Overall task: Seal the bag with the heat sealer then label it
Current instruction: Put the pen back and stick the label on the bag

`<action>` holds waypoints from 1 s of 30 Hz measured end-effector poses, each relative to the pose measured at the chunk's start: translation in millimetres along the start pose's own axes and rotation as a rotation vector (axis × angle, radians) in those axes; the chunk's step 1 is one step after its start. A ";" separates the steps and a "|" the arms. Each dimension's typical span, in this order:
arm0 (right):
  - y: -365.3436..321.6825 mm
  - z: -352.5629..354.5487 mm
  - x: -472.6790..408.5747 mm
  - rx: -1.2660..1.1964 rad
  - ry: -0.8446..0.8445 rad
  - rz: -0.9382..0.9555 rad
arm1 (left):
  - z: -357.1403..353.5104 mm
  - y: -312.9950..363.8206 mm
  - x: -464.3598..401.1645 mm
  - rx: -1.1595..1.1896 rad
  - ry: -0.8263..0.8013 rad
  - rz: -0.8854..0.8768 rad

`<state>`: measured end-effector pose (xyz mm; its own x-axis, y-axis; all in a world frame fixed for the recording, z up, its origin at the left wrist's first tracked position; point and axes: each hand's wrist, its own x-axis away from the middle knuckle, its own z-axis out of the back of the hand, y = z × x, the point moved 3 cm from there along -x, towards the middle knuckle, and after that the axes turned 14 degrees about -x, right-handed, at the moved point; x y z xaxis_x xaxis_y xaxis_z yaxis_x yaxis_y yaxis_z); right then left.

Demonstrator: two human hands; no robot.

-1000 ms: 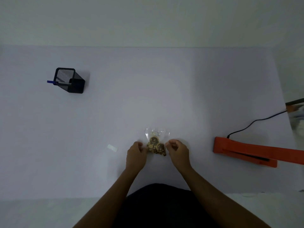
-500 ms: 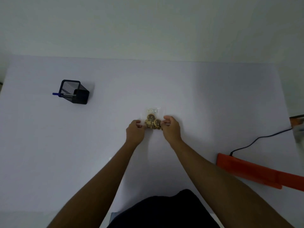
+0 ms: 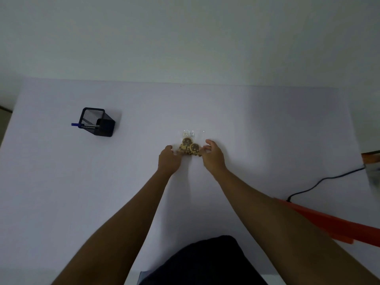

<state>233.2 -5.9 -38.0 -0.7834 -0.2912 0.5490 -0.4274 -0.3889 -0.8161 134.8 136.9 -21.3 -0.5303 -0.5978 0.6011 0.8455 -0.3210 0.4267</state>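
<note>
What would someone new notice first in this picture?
Mid-table, a clear bag of cookies with a small white label lies between the left hand and right hand. A black mesh pen holder stands far left; the orange heat sealer lies at the right edge.

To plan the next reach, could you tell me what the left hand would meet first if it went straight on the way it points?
The left hand points up-right at the cookie bag, probably met first.

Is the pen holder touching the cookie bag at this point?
Apart. The head view shows the black mesh pen holder far left of the cookie bag, with a wide stretch of bare white table between them.
</note>
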 end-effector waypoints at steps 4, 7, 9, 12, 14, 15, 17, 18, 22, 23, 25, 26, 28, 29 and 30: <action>3.0 16.0 22.0 -0.011 0.062 0.032 | 1.7 0.4 20.4 -0.051 -0.021 -0.064; 7.7 29.5 44.4 -0.024 0.094 0.050 | 2.5 5.1 46.2 -0.033 0.009 -0.136; 7.7 40.5 67.0 -0.042 0.127 0.095 | 0.7 10.9 69.9 0.007 0.004 -0.198; 14.0 61.7 103.6 -0.076 0.192 0.143 | -13.2 19.4 104.5 0.031 -0.064 -0.286; 25.4 78.7 127.8 -0.122 0.228 0.141 | -26.0 24.4 126.6 0.024 -0.119 -0.342; 31.6 88.3 139.8 -0.142 0.245 0.134 | -32.7 27.0 136.6 0.018 -0.141 -0.363; 47.2 108.6 163.0 -0.177 0.277 0.120 | -48.6 33.0 153.6 0.007 -0.189 -0.390; 55.1 119.7 174.8 -0.198 0.296 0.121 | -58.2 37.9 161.8 0.003 -0.218 -0.397; 93.5 165.0 210.4 -0.245 0.382 0.073 | -103.3 61.9 192.6 -0.031 -0.330 -0.405; 104.1 177.5 215.9 -0.236 0.404 0.047 | -114.7 69.0 199.3 -0.042 -0.354 -0.410; 123.5 204.9 222.7 -0.203 0.451 0.000 | -138.9 84.7 209.3 -0.070 -0.407 -0.430; 133.9 219.4 224.5 -0.197 0.493 -0.026 | -152.1 92.3 212.7 -0.092 -0.434 -0.443; 150.3 250.7 228.4 -0.214 0.637 -0.098 | -175.5 108.5 216.9 -0.144 -0.473 -0.463; 158.7 266.9 229.7 -0.235 0.726 -0.144 | -185.2 116.0 218.5 -0.159 -0.481 -0.452; 166.4 282.4 231.5 -0.279 0.813 -0.182 | -194.5 122.5 219.0 -0.169 -0.483 -0.431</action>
<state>108.2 -384.8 4.2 -0.7255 0.5090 0.4632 -0.5886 -0.1101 -0.8009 134.4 -176.2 31.1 -0.7581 -0.0071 0.6521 0.5290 -0.5915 0.6085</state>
